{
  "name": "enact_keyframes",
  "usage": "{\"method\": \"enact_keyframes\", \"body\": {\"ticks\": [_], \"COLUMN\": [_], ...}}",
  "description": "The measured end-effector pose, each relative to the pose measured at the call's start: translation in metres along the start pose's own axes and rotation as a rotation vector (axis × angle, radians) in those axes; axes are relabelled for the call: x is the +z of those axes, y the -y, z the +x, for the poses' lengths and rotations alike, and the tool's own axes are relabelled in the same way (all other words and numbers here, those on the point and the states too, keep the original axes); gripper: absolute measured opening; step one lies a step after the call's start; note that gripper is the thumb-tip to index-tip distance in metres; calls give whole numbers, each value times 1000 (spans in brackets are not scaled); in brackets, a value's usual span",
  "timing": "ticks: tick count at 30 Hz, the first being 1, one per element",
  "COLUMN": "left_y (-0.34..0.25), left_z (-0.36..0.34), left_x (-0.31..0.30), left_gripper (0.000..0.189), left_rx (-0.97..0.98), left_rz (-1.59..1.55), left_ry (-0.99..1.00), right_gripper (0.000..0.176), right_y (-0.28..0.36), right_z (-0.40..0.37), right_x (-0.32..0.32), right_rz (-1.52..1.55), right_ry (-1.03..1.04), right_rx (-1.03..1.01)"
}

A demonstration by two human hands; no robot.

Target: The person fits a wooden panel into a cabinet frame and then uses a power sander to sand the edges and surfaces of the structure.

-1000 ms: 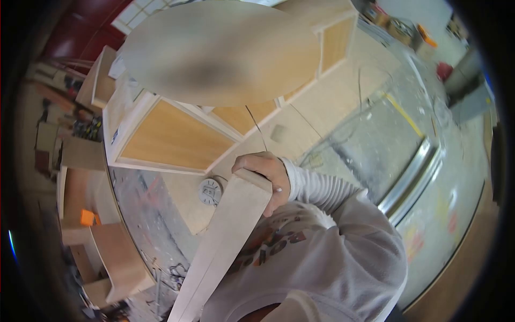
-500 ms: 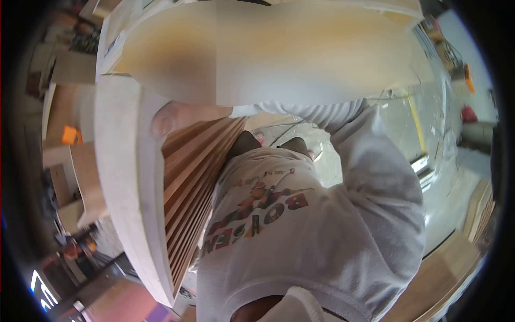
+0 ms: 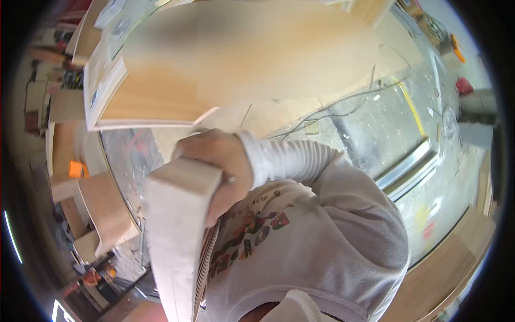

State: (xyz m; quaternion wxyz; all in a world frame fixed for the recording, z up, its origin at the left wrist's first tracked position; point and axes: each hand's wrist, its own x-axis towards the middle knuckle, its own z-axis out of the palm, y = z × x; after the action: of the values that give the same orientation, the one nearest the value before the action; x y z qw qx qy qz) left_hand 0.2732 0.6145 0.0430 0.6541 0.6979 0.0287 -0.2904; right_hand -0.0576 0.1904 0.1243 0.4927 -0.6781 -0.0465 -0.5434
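My right hand (image 3: pixel 220 155) is closed round the far end of a slatted wood panel (image 3: pixel 179 214). Its fingers wrap over the top corner, and the thumb side lies along the inner face. The panel has a pale, thick edge facing up, and a narrow strip of its brown slats (image 3: pixel 206 263) shows beside my sweatshirt (image 3: pixel 311 241). It runs along the left side of my body, down to the bottom of the view. My left hand is not visible.
Ahead stands a light wood cabinet (image 3: pixel 153 107) with a pale edge, partly blurred. Cables (image 3: pixel 322 115) and metal bars (image 3: pixel 407 169) lie on the floor to the right. Curved wood pieces (image 3: pixel 107 209) and an orange object (image 3: pixel 78 169) are at left; a wooden board (image 3: pixel 445 268) is at lower right.
The panel has shifted back toward me and turned, hiding most of its slats. My right hand is now on its end corner, and the cabinet edge and floor beyond have come into view.
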Motion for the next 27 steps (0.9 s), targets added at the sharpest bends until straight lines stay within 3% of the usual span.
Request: {"method": "enact_keyframes", "body": {"ticks": [4, 6, 10, 11, 12, 13, 14, 15, 16, 17, 18, 19, 20, 22, 23, 25, 26, 27], "left_y": [-31, -47, -58, -55, -52, -42, -34, -23, -16, -2, 16, 35, 55, 77, 88, 116, 138, 153], "left_z": [32, 48, 75, 83, 66, 65, 60, 21, -18, -10, 0, -17, -40, -79, -103, -161, -160, -182], "left_x": [51, 91, 212, 248, 302, 343, 382, 414, 445, 486, 523, 546, 568, 636, 665, 715, 757, 781], "left_gripper": [36, 36, 37, 37, 43, 43, 43, 42, 42, 39, 36, 36, 36, 35, 35, 29, 19, 19], "left_rx": [-26, -45, -74, -89, -92, -193, -291, -182, -60, -198, -349, 32, 386, -69, -89, -90, -548, -588], "left_rz": [88, 130, 193, 157, 280, 223, 168, 267, 339, 302, 275, 351, 410, 620, 606, 524, 534, 545], "left_ry": [247, 430, 834, 919, 1234, 1340, 1448, 1429, 1403, 1642, 1872, 1782, 1647, 1540, 1591, 1940, 2095, 2161], "right_gripper": [71, 59, 45, 41, 41, 40, 36, 33, 34, 35, 43, 51, 51, 70, 70, 48, 45, 45], "right_y": [60, 91, 174, 184, 197, 210, 225, 236, 235, 231, 242, 253, 254, 254, 254, 248, 239, 225], "right_z": [-90, -149, -255, -274, -294, -309, -311, -312, -332, -351, -344, -333, -328, -320, -315, -306, -303, -304], "right_x": [-56, -77, -55, -46, -34, -22, -5, 14, 34, 45, 47, 54, 61, 72, 70, 68, 66, 62], "right_rz": [-128, -196, -440, -384, -419, -450, -706, -960, -736, -490, -802, -1114, -1147, -1034, -1090, -1305, -1324, -1401], "right_ry": [-294, -352, -792, -900, -992, -1079, -1199, -1312, -1478, -1597, -1569, -1536, -1520, -1754, -1753, -1729, -1789, -1807], "right_rx": [182, 107, 259, 114, 89, 54, 60, 51, -118, -282, -172, -45, -69, -204, -228, -333, -366, -394]}}
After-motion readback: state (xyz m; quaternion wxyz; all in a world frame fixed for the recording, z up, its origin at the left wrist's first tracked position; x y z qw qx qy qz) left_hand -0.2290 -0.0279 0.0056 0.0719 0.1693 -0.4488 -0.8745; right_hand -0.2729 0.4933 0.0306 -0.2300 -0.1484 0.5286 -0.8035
